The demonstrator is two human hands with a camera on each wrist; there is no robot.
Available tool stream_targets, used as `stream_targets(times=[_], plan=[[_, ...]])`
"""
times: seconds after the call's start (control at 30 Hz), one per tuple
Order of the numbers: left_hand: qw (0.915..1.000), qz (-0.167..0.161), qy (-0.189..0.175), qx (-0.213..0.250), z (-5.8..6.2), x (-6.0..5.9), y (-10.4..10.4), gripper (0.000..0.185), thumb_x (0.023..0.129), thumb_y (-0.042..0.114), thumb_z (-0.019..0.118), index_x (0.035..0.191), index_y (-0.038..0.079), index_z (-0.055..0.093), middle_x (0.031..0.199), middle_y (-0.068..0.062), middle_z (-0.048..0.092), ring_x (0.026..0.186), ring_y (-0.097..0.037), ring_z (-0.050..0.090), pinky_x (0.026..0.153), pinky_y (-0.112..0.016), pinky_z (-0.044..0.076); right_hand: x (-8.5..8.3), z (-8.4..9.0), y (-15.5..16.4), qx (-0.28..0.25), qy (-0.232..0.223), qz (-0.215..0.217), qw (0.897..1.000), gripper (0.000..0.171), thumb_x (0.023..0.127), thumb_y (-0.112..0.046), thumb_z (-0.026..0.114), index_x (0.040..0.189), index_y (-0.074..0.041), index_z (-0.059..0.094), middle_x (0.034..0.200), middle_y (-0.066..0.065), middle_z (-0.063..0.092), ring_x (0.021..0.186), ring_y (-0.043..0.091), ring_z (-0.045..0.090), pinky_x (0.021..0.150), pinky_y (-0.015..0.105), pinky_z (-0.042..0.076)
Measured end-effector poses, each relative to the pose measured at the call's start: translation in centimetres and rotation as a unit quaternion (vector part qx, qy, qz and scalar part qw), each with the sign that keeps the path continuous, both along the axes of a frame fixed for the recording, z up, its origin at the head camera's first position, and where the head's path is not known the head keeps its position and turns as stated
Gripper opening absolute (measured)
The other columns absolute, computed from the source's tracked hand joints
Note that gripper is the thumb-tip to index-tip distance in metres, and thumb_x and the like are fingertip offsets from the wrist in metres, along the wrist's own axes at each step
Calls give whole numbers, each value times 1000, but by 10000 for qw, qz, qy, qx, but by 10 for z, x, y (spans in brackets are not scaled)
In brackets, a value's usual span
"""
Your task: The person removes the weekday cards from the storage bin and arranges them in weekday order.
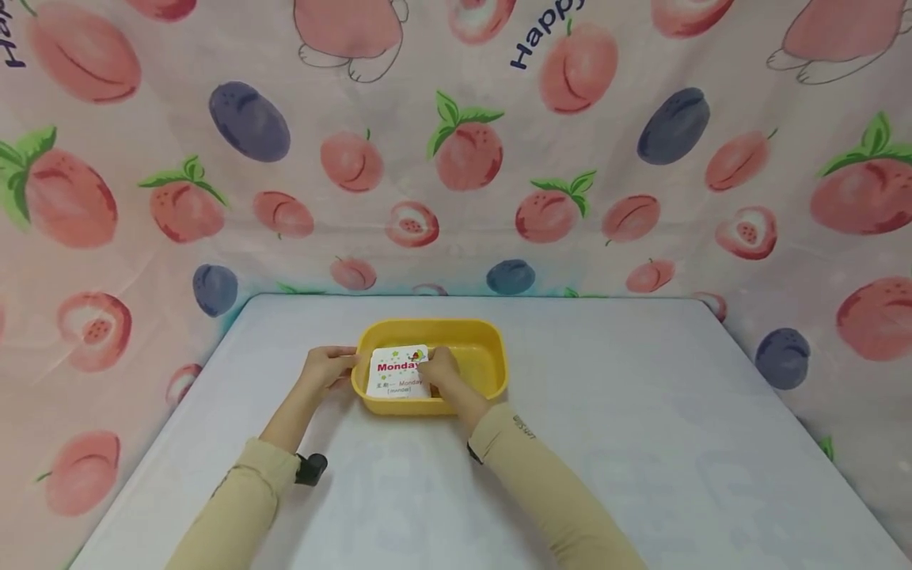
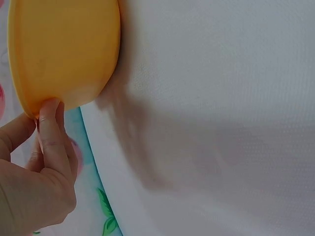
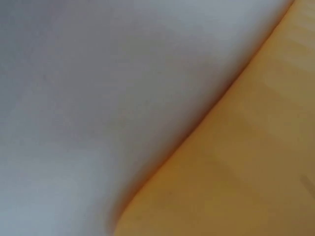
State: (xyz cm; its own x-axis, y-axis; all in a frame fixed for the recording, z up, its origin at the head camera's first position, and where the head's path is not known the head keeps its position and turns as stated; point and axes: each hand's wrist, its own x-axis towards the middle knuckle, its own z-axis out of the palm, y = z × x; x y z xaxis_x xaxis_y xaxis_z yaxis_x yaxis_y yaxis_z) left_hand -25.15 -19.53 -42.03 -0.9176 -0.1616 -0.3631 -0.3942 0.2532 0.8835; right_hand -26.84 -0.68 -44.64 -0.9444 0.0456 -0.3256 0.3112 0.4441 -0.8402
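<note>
A yellow plastic basin (image 1: 488, 368) sits on the white table. Thumb and fingers of my left hand (image 1: 329, 368) pinch its left rim; the left wrist view shows that hand (image 2: 42, 182) from closer, at the end of the basin (image 2: 69, 49). Inside the basin's left half is a white flash card (image 1: 396, 372) printed "Monday", its face up. My right hand (image 1: 443, 370) reaches into the basin and holds the card by its right edge, the fingertips partly hidden behind it. Only the basin's outer wall (image 3: 231, 182) and tabletop appear, blurred, in the right wrist view.
White cloth covers the table (image 1: 641, 443). A fruit-print curtain (image 1: 456, 214) hangs behind it and along both sides. A small black device (image 1: 311, 469) is strapped at the left wrist, and another dark one shows partly at the right wrist.
</note>
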Motion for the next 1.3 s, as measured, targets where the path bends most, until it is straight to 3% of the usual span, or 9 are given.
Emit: stream_targets(times=[0.17, 0.3, 0.57, 0.7, 1.13, 1.3], plan=[[10000, -1, 43, -7, -1, -3, 3, 39, 92, 11, 59, 127, -5, 54, 115, -19, 63, 76, -7, 61, 65, -19, 53, -2, -1, 4, 196, 506, -102, 9985, 41, 78, 0, 70, 116, 1, 53, 103, 15, 59, 90, 25, 55, 84, 33, 53], [9999, -33, 102, 1, -3, -5, 4, 39, 92, 11, 58, 127, -5, 54, 113, -18, 64, 75, -6, 61, 66, -21, 54, -3, 1, 6, 362, 946, -173, 9947, 41, 77, 7, 68, 115, 1, 55, 103, 17, 61, 89, 26, 55, 86, 36, 52], [9999, -44, 75, -55, -4, -4, 3, 39, 92, 11, 57, 128, -4, 54, 118, -20, 61, 75, -5, 60, 65, -19, 53, -4, 2, 6, 254, 600, -412, 9970, 20, 81, 3, 65, 99, -1, 58, 94, 13, 59, 83, 23, 54, 70, 27, 51], [9999, -6, 93, -78, -4, -3, 3, 39, 93, 12, 57, 128, -4, 54, 120, -21, 60, 78, -8, 61, 63, -17, 53, -6, 1, 5, 247, 574, -416, 9972, 12, 83, -5, 65, 92, -1, 59, 90, 11, 59, 82, 22, 53, 70, 26, 48], [9998, -51, 110, -180, -4, 0, 1, 39, 93, 13, 57, 128, -4, 54, 122, -22, 59, 78, -8, 62, 71, -23, 55, -9, 9, 12, -189, 254, -185, 9993, 18, 88, -11, 64, 95, 5, 61, 83, 10, 55, 68, 18, 50, 52, 18, 41], [9998, -28, 107, -184, -3, 0, -1, 39, 93, 13, 56, 129, -3, 54, 127, -22, 56, 85, -12, 63, 69, -21, 55, -6, 14, 16, -393, 298, -99, 9987, 20, 89, -10, 62, 100, 6, 61, 91, 14, 60, 68, 18, 54, 57, 22, 50]])
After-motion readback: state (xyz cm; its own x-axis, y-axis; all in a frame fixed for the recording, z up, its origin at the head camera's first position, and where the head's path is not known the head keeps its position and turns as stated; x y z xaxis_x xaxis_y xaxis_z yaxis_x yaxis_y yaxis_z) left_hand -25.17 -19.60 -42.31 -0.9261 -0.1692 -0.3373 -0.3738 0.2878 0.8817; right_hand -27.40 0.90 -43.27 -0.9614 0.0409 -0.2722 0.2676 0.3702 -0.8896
